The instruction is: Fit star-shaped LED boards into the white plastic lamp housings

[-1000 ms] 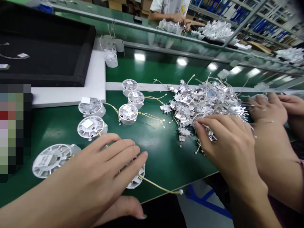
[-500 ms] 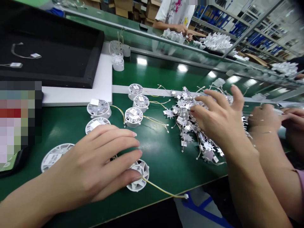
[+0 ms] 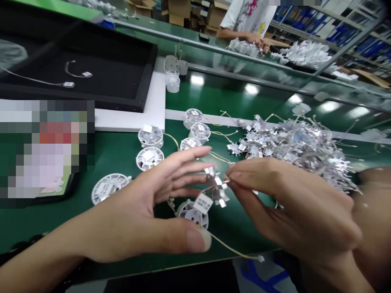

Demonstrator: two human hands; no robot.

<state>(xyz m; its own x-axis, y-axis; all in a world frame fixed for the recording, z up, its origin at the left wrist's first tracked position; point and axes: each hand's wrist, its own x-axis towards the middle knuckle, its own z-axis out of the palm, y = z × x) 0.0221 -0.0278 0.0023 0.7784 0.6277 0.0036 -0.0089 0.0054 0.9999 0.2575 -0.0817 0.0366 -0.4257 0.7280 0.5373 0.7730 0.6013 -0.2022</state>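
Observation:
My right hand (image 3: 293, 203) pinches the thin wire lead of a star-shaped metal piece (image 3: 217, 186), fingertips at its right side. From that piece a white labelled tag (image 3: 203, 203) dangles on a short wire. My left hand (image 3: 152, 207) is open beside it, thumb and fingers spread; whether its fingertips touch the metal is hard to tell. Below the tag, a round white plastic housing (image 3: 195, 217) with ribs lies on the table, partly covered by the left thumb. A yellow-white cable with a small plug (image 3: 260, 259) runs from it towards the table's front edge.
A heap of star-shaped metal pieces with wires (image 3: 302, 142) lies at the right. More round housings (image 3: 150, 158) stand behind my left hand. A black tray (image 3: 119, 81) on a white board is at back left, near a blurred screen (image 3: 51, 150). A person (image 3: 249, 20) works across the table.
My right hand has come back from the heap with a star-shaped metal piece. My left hand has lifted off the round housing and opened. The view has shifted left.

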